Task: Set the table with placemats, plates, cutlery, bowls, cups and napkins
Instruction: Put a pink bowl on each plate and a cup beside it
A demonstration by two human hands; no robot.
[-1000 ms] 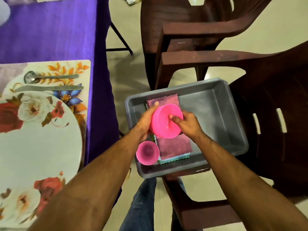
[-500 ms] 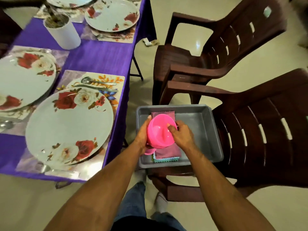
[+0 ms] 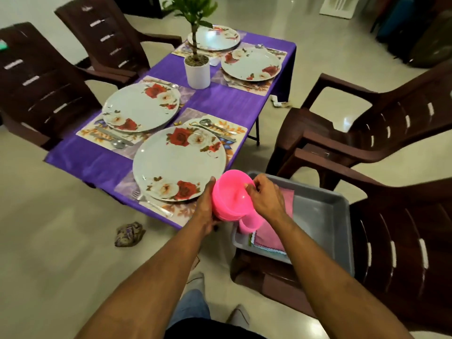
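A pale tiled floor (image 3: 61, 216) holds a long table (image 3: 220, 104) under a purple cloth, seen from above and in front. No brand, label or writing can be read anywhere. Four floral plates sit on four placemats: the nearest plate (image 3: 179, 162) by the table's near corner on a placemat (image 3: 220, 126), a second plate (image 3: 141, 107) to its left, a third (image 3: 250, 63) farther back on the right, and a fourth (image 3: 214, 37) at the far end. Cutlery lies beside each plate, including a spoon (image 3: 206, 122) behind the nearest one. A white pot (image 3: 197, 72) with a small green plant stands at the table's middle. Four dark brown plastic chairs show, two on the left and two on the right. On the seat of the nearest right chair (image 3: 403, 241) rests a grey tub (image 3: 325, 216) holding folded napkins (image 3: 269, 241), pink on top, and a pink cup (image 3: 252, 222). Both hands hold up pink bowls (image 3: 230, 194), which look like a nested stack, count unclear, between the table edge and the tub. The left hand (image 3: 205, 211) wraps the outside from below; the right hand (image 3: 267, 199) pinches the upper rim. A crumpled cloth (image 3: 128, 234) lies on the floor.
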